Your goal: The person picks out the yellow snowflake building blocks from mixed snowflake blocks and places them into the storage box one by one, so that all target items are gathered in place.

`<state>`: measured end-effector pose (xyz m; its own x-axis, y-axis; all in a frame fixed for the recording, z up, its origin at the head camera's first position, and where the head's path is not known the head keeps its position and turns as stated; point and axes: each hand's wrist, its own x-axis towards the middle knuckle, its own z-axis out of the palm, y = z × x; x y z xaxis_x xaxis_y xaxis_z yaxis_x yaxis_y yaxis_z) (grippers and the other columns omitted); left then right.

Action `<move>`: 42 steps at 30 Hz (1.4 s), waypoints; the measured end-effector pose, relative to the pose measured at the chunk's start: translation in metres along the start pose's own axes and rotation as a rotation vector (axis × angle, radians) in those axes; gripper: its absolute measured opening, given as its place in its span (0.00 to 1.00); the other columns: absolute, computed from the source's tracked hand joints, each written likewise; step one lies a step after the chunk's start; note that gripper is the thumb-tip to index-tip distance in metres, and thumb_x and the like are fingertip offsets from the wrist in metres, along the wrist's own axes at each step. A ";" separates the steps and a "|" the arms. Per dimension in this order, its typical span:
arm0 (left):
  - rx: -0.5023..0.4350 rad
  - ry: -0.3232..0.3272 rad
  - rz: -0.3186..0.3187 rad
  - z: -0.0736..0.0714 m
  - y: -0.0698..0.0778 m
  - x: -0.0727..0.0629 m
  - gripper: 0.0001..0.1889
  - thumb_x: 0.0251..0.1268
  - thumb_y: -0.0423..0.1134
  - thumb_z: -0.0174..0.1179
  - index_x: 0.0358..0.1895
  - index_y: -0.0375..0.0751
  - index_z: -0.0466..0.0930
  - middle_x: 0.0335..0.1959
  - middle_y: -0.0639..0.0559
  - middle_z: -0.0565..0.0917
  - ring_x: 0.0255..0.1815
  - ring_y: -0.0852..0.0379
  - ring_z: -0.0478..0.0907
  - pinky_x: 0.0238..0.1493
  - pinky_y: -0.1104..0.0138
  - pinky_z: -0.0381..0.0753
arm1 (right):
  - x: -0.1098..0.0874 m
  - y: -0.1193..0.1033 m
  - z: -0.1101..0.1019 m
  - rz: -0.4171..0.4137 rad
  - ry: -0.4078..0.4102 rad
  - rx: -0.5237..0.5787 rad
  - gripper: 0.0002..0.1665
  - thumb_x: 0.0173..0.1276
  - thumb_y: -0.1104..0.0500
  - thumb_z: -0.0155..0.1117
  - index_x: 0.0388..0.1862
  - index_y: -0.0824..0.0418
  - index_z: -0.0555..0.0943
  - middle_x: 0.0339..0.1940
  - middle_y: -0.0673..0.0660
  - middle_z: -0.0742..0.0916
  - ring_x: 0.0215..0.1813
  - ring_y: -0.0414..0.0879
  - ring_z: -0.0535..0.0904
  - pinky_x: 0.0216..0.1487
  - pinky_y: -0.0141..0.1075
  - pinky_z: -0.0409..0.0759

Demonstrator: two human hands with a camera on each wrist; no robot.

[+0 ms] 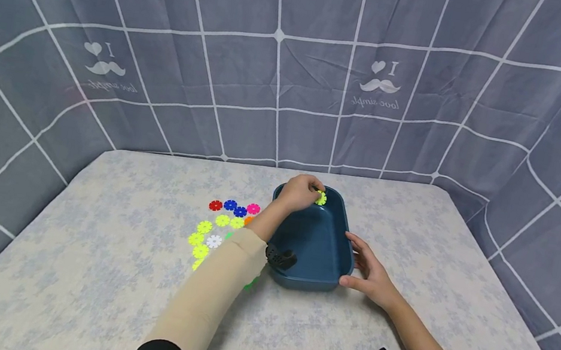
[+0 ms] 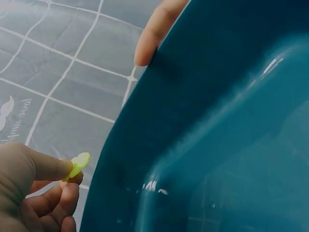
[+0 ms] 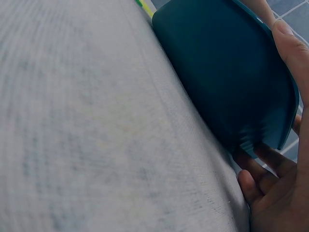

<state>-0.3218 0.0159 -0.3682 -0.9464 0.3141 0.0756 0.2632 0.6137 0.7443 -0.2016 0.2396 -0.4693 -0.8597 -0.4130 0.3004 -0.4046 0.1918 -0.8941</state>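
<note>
A yellow-green notched plastic disc (image 2: 79, 164) is pinched between the thumb and fingertips of my left hand (image 1: 301, 192). In the head view this hand is over the far end of a dark blue plastic bin (image 1: 310, 246), close to its rim. My right hand (image 1: 371, 276) holds the bin's right side, thumb near the front corner. In the right wrist view, fingers (image 3: 273, 164) press against the outer wall. The bin stands on the table, and its visible floor is bare. My left forearm hides part of the discs to the bin's left.
Left of the bin, several notched discs lie flat on the pale patterned table (image 1: 83, 254): a red disc (image 1: 215, 206), blue ones, a pink disc (image 1: 253, 209), a white disc (image 1: 214, 241), and yellow-green ones. A grey checked curtain (image 1: 311, 77) hangs behind the table and along its sides.
</note>
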 end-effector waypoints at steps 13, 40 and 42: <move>0.058 -0.047 -0.044 0.021 -0.001 0.013 0.11 0.69 0.37 0.57 0.50 0.43 0.84 0.46 0.49 0.83 0.41 0.54 0.78 0.43 0.63 0.76 | 0.001 0.002 0.001 -0.007 -0.005 0.018 0.52 0.61 0.59 0.70 0.78 0.58 0.53 0.72 0.72 0.62 0.67 0.69 0.64 0.60 0.31 0.69; -0.044 -0.010 -0.111 0.046 -0.028 0.018 0.10 0.66 0.31 0.60 0.48 0.39 0.84 0.45 0.45 0.82 0.39 0.53 0.76 0.41 0.65 0.76 | 0.001 -0.002 0.001 -0.007 -0.004 -0.005 0.52 0.61 0.60 0.70 0.78 0.61 0.53 0.72 0.73 0.63 0.66 0.70 0.65 0.59 0.33 0.71; -0.045 -0.013 -0.122 0.046 -0.031 0.019 0.10 0.65 0.31 0.60 0.48 0.39 0.84 0.47 0.44 0.82 0.40 0.52 0.76 0.42 0.64 0.76 | 0.001 -0.002 0.001 0.001 -0.001 -0.005 0.52 0.61 0.61 0.70 0.78 0.61 0.53 0.72 0.73 0.63 0.66 0.70 0.65 0.59 0.32 0.70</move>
<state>-0.3391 0.0359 -0.4202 -0.9682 0.2488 -0.0254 0.1376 0.6145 0.7768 -0.2012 0.2383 -0.4670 -0.8600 -0.4137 0.2987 -0.4048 0.1968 -0.8930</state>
